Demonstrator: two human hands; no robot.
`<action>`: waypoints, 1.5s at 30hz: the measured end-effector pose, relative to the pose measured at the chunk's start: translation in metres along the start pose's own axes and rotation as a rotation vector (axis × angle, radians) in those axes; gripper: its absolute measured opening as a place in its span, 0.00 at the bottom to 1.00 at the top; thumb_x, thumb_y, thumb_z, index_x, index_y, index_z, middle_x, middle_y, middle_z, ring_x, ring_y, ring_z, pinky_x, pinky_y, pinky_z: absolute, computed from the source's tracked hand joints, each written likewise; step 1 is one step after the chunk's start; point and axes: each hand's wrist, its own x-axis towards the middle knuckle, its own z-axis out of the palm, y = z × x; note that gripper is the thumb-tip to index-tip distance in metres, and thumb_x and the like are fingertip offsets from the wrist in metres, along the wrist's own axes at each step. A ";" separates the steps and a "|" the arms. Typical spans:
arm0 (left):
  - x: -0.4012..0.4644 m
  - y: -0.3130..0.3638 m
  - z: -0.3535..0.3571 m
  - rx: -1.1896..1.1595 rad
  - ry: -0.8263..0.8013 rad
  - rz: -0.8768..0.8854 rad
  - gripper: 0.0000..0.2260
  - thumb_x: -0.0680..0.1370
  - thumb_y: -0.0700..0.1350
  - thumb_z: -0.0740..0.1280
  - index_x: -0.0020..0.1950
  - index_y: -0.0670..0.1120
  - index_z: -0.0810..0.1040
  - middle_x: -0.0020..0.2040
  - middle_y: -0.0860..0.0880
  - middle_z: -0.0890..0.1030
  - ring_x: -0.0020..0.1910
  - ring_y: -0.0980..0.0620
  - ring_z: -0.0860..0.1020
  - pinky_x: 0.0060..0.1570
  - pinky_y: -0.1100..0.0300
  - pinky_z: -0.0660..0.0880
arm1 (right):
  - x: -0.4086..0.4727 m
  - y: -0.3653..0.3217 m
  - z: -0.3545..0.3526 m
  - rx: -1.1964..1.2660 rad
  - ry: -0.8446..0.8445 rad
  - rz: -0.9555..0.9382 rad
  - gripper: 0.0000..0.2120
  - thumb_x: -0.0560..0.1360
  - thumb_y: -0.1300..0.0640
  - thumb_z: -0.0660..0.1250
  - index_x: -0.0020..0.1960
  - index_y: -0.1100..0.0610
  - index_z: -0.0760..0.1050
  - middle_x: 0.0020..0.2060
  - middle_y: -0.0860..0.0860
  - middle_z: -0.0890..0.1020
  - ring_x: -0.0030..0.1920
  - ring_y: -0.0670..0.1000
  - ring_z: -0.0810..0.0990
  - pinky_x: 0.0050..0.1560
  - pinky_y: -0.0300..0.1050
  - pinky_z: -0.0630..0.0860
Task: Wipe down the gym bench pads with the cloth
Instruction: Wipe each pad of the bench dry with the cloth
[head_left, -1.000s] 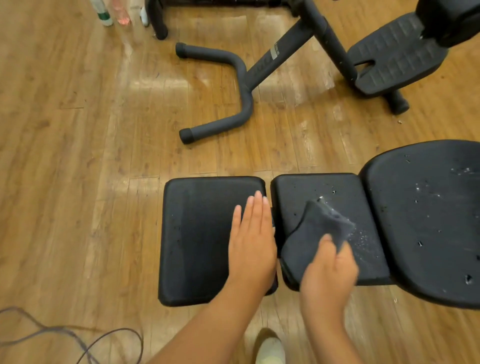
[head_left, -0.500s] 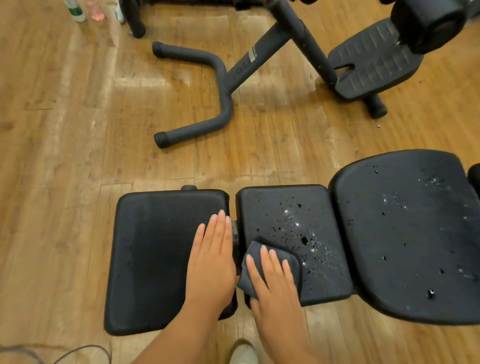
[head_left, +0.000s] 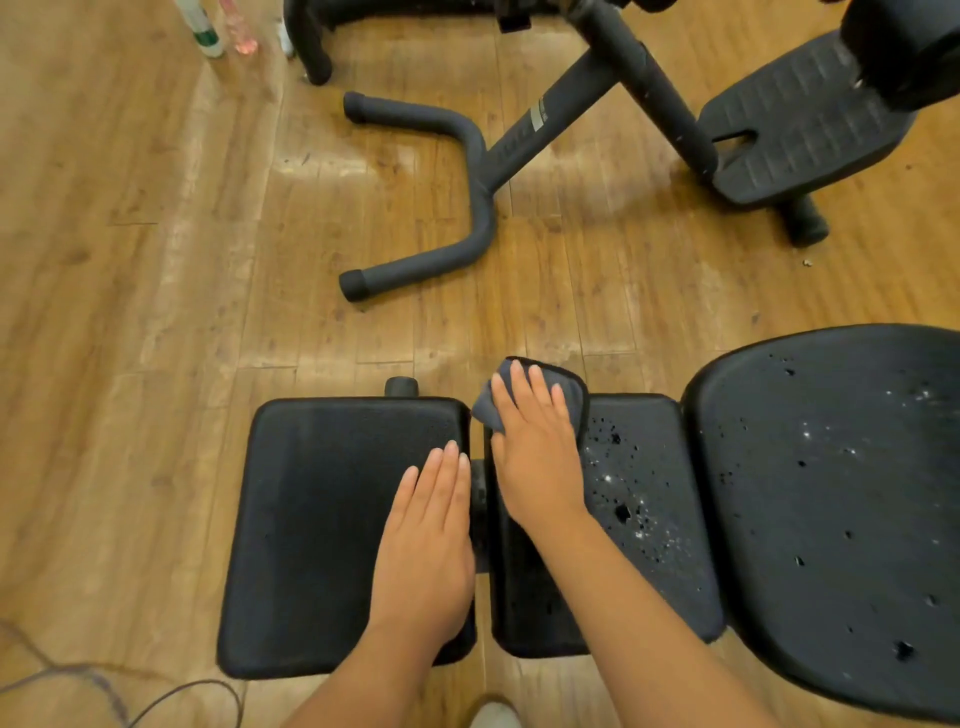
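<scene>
Three black bench pads lie side by side. My left hand (head_left: 428, 540) rests flat, fingers together, on the right part of the left pad (head_left: 322, 519). My right hand (head_left: 537, 452) presses a dark grey cloth (head_left: 571, 387) flat on the far left corner of the middle pad (head_left: 654, 519); the cloth sticks out past the pad's far edge. Droplets speckle the middle pad to the right of my hand. The large rounded right pad (head_left: 831, 509) also carries scattered droplets.
Black frame of another machine with a curved foot bar (head_left: 426, 192) and a ribbed footplate (head_left: 800, 124) stands on the wooden floor beyond the bench. Bottles (head_left: 200, 26) stand at the far left. A cable (head_left: 156, 696) lies at the bottom left. A shoe tip (head_left: 493, 717) shows below.
My right hand has slid the cloth from the near edge of the middle pad up to its far left corner. The left hand has stayed on the left pad.
</scene>
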 end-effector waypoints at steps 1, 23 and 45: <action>-0.001 0.000 0.001 -0.001 0.001 0.002 0.24 0.77 0.43 0.50 0.73 0.38 0.61 0.74 0.41 0.60 0.74 0.44 0.58 0.69 0.48 0.56 | -0.011 0.000 0.001 0.005 0.012 -0.009 0.27 0.75 0.60 0.59 0.73 0.58 0.60 0.74 0.57 0.60 0.74 0.56 0.54 0.74 0.53 0.47; -0.003 0.002 0.004 0.019 0.008 -0.003 0.26 0.77 0.44 0.46 0.74 0.37 0.57 0.76 0.39 0.57 0.75 0.44 0.55 0.72 0.47 0.54 | -0.065 -0.001 -0.019 0.102 -0.130 0.106 0.27 0.80 0.58 0.55 0.76 0.54 0.50 0.76 0.54 0.50 0.75 0.54 0.47 0.73 0.47 0.38; -0.001 0.004 0.009 0.016 0.062 -0.033 0.25 0.77 0.43 0.47 0.74 0.37 0.56 0.74 0.40 0.61 0.74 0.44 0.58 0.70 0.47 0.55 | -0.168 0.040 -0.007 0.069 -0.251 -0.210 0.36 0.67 0.58 0.64 0.74 0.50 0.58 0.74 0.50 0.60 0.74 0.50 0.53 0.72 0.46 0.47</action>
